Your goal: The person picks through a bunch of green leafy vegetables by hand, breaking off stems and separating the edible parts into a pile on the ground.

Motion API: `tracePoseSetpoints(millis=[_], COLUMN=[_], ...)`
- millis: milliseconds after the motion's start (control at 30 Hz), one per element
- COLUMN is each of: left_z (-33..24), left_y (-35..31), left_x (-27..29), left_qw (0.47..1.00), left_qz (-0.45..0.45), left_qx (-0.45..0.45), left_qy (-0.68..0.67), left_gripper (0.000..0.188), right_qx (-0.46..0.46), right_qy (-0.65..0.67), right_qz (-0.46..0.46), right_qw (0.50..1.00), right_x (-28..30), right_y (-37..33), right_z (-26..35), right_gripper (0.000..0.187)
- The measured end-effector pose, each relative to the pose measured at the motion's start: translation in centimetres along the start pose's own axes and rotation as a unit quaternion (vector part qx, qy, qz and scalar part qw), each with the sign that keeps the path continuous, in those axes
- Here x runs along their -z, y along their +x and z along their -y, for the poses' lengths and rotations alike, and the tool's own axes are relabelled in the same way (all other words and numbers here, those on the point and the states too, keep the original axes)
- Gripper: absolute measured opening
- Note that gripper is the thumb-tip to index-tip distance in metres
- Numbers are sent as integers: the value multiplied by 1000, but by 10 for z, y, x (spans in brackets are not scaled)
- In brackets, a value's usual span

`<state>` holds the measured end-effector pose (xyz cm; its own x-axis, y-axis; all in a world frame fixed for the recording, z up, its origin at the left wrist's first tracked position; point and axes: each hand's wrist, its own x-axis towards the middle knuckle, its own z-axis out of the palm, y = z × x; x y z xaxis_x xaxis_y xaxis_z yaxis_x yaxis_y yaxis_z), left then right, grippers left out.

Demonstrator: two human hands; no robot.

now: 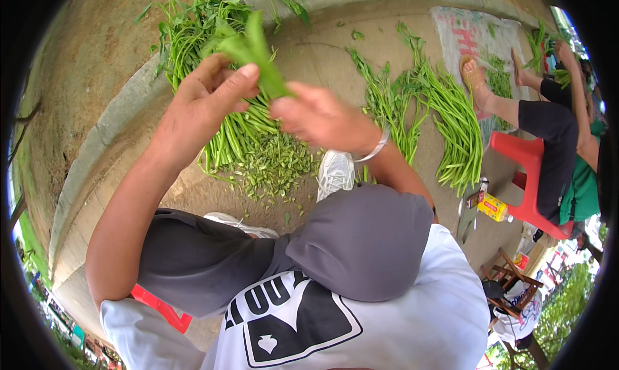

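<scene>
Hands meet at the greens, heap just beyond

The left hand (209,99) and right hand (322,115) are raised in front of the body, close together, with a bright green piece of greens (259,53) between them. The right hand is closed around its near end. The left hand is at its left side, fingers bent and thumb apart; the blur hides whether it pinches or only touches.

Below spreads the pavement (361,38), edged on the far left by a curb (119,102). At the right, another person (548,118) sits on a red stool (535,170), with a plastic sheet (448,28) on the ground by the feet. The heap (187,31) lies far left, its leafy tops over the curb and its cut ends pointing near, toward the wearer. Two bundles, a long bundle (454,122) and a looser bundle (393,106), lie to the right of the hands. Chopped bits (274,167) are scattered at the heap's near end, just left of a white shoe (335,173). A yellow bottle (493,207) lies near the stool, and a pale bangle (380,144) circles the right wrist.

The held greens slant from near right, at the right hand, to far left. The heap lies beneath and beyond both hands; the left hand is nearer to it, the right nearer to the bundles.
</scene>
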<state>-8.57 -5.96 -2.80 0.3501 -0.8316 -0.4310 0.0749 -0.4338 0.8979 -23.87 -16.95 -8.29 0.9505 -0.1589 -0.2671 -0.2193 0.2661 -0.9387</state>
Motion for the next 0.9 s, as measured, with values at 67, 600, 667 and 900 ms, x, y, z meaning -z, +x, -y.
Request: tracePoseSetpoints(millis=[67, 600, 667, 900], left_z=[-1, 4, 6, 9], left_y=[-8, -28, -28, -28], left_x=[-1, 14, 13, 11], left_qw=[998, 981, 976, 955], left_qz=[32, 162, 169, 176], left_qx=[25, -14, -25, -86], left_qy=[38, 101, 134, 223], left_gripper=[51, 33, 30, 28], right_qx=[-35, -351, -256, -238], right_qy=[-12, -299, -420, -380], right_qz=[-68, -301, -337, -458], right_qw=[997, 834, 803, 768], right_x=[37, 72, 49, 16], right_y=[-27, -301, -326, -332], right_z=[3, -205, -252, -266], right_gripper=[24, 28, 27, 26])
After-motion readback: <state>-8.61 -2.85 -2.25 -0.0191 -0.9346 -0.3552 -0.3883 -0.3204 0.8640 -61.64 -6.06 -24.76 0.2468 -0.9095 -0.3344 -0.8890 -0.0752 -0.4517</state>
